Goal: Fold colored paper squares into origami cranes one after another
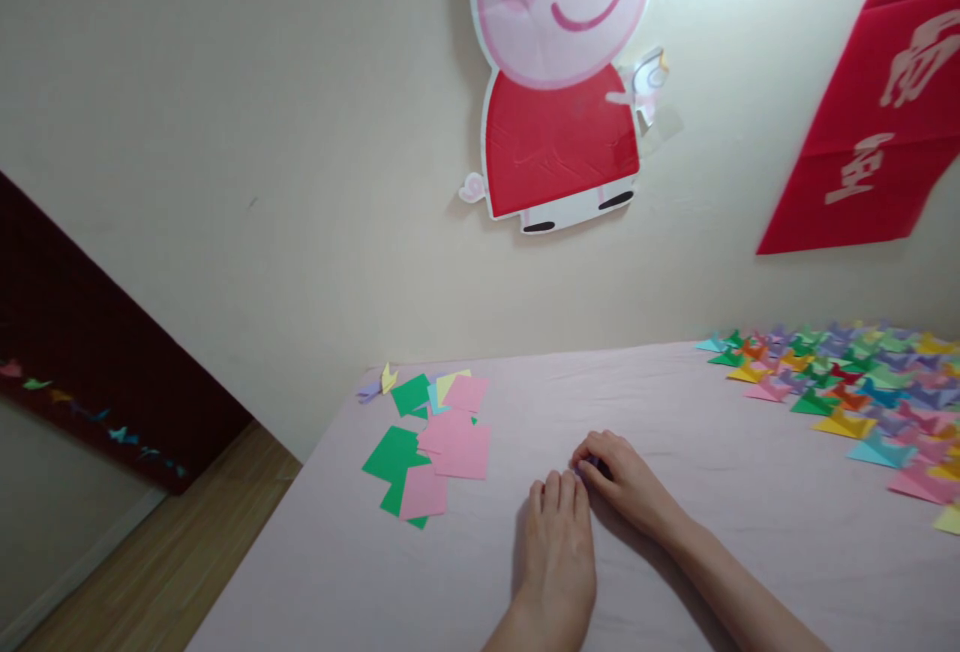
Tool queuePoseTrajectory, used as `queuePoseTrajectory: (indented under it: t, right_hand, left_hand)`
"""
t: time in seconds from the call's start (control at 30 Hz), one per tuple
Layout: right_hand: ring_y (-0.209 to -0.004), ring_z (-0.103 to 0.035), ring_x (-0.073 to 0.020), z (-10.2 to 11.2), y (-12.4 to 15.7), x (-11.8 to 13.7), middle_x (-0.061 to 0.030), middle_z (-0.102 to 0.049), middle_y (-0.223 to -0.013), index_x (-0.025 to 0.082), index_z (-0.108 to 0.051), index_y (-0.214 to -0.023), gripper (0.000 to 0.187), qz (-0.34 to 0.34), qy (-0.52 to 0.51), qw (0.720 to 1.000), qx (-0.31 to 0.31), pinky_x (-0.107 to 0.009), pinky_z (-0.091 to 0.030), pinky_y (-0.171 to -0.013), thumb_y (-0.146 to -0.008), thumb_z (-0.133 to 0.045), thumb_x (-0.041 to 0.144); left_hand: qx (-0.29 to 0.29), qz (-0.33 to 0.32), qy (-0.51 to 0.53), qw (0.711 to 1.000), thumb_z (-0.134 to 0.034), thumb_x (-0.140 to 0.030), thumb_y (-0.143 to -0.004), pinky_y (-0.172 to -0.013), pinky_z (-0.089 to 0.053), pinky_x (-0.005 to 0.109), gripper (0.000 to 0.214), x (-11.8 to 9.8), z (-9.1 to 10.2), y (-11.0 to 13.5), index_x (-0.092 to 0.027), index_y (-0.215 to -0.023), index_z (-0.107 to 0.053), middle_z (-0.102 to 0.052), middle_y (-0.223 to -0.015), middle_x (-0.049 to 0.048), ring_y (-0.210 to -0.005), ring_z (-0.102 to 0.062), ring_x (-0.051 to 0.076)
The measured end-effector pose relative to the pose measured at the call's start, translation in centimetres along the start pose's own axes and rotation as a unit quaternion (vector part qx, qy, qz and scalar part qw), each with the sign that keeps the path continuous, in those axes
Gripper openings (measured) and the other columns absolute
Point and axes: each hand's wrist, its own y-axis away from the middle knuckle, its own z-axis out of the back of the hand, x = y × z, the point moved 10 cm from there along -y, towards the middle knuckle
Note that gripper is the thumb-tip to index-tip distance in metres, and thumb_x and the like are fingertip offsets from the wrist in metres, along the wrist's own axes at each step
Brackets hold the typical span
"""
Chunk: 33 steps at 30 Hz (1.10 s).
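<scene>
My left hand [556,547] lies flat on the pale pink table [712,452], fingers together and pressed down beside my right hand. My right hand [619,477] is curled, its fingertips pinching a small purple piece of paper [589,467] against the table. Most of that paper is hidden under the fingers. A loose pile of square sheets [435,452], pink, green, yellow and blue, lies to the left of both hands.
Several folded paper cranes [855,387] in many colours cover the far right of the table. Two small folded pieces [381,382] sit at the back left corner. A cartoon pig cutout [559,82] and a red banner [877,102] hang on the wall. Wooden floor [165,552] shows left.
</scene>
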Motion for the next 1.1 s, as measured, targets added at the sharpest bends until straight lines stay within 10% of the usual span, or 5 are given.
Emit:
queuePoseTrajectory:
  t: [0.73,1.1]
  right_hand:
    - [-0.084,-0.059,-0.0239,-0.1,-0.2,-1.7,-0.0063,-0.072,-0.086,0.022,-0.067,-0.084,0.024,-0.038,-0.011,0.999,-0.006,-0.04,-0.043,-0.083,-0.09,-0.046,0.031]
    - [-0.08,-0.057,-0.0249,2.1,0.6,-2.6,-0.0069,-0.069,-0.081,0.023,-0.063,-0.08,0.03,-0.058,0.086,0.989,-0.107,-0.038,-0.041,-0.076,-0.095,-0.041,0.036]
  left_hand:
    - [0.048,0.033,0.077,0.995,-0.045,-0.047,-0.099,-0.107,-0.038,0.045,0.06,-1.0,-0.8,0.2,-0.008,-0.144,-0.044,-0.052,-0.141,0.0165,-0.126,-0.047,0.031]
    - [0.047,0.038,0.076,0.995,-0.051,-0.052,-0.095,-0.111,-0.033,0.05,0.065,-1.0,0.3,-0.8,-0.008,-0.143,-0.047,-0.056,-0.132,0.0166,-0.119,-0.048,0.032]
